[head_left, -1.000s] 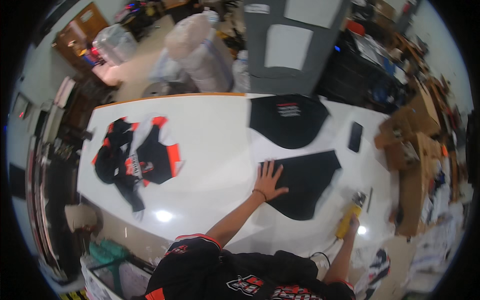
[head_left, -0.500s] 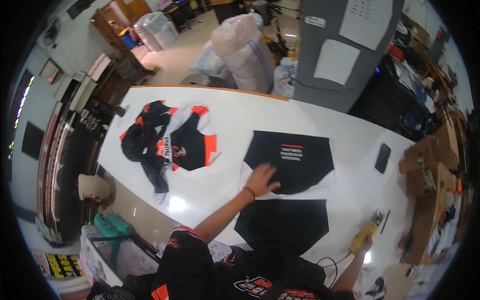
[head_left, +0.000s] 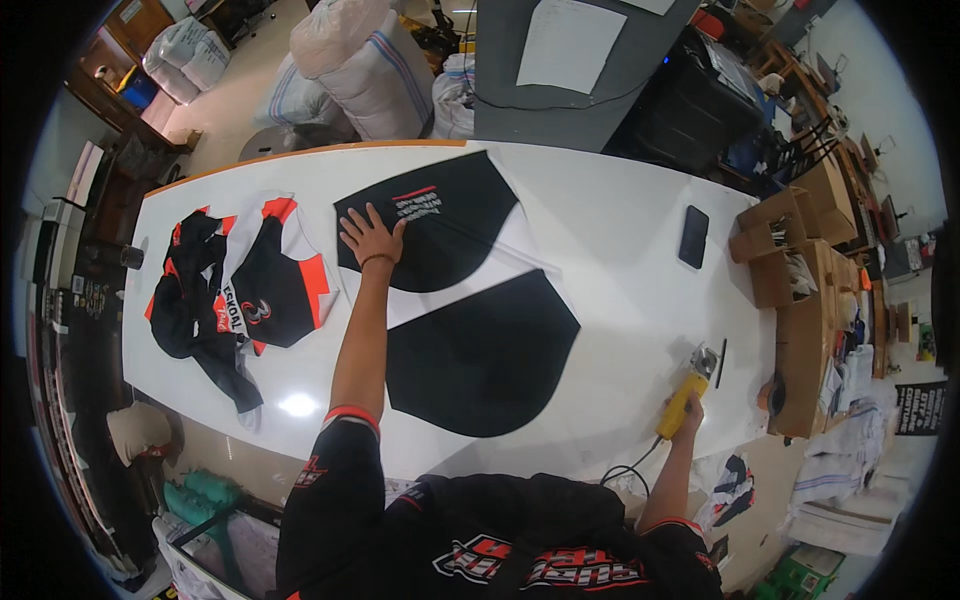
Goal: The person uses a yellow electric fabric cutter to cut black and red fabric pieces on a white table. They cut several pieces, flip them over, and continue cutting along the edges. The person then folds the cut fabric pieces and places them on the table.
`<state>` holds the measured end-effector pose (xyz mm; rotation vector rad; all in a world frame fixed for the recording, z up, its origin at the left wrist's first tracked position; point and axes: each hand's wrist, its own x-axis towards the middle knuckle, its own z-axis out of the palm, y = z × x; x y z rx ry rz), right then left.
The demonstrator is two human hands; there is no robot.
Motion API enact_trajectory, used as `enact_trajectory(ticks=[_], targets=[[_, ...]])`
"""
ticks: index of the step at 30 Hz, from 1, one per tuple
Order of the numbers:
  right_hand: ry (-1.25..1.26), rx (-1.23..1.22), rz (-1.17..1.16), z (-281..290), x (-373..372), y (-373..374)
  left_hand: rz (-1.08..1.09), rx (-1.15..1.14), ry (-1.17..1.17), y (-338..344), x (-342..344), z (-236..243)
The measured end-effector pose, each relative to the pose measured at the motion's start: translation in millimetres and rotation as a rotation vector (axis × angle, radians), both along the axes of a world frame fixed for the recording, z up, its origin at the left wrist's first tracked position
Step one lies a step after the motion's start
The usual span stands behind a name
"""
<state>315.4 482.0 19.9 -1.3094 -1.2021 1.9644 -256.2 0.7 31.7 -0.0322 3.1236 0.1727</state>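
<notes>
Left hand (head_left: 372,238) palm-down and splayed, right hand (head_left: 686,412) in curled grip

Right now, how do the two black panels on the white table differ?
The far black panel carries red and white print; the near black panel shows none. The left hand lies over the far black panel; no hand is on the near black panel. Both lie flat, with curved lower edges.

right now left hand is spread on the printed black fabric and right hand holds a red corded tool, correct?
Wrong colour: the head view shows the right hand holding a yellow corded tool; the left hand is spread on the printed black fabric.
</notes>
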Motion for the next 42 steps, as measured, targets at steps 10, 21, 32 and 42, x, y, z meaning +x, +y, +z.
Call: enact_trajectory(ticks=[10, 21, 32, 42], targets=[[-0.209, 0.127, 0.080, 12, -3, 5, -0.603, 0.190, -0.145, 5, 321, 14], [-0.420, 0.264, 0.629, 58, 31, -89, -0.509, 0.154, -0.183, -123, 414, 12], [-0.671, 0.857, 1.038, 82, 14, -181, -0.284, 0.190, 0.038, -158, 431, -3], [-0.739, 0.961, 1.099, 99, -16, -204, -0.289, 0.217, 0.113, -157, 433, -5]])
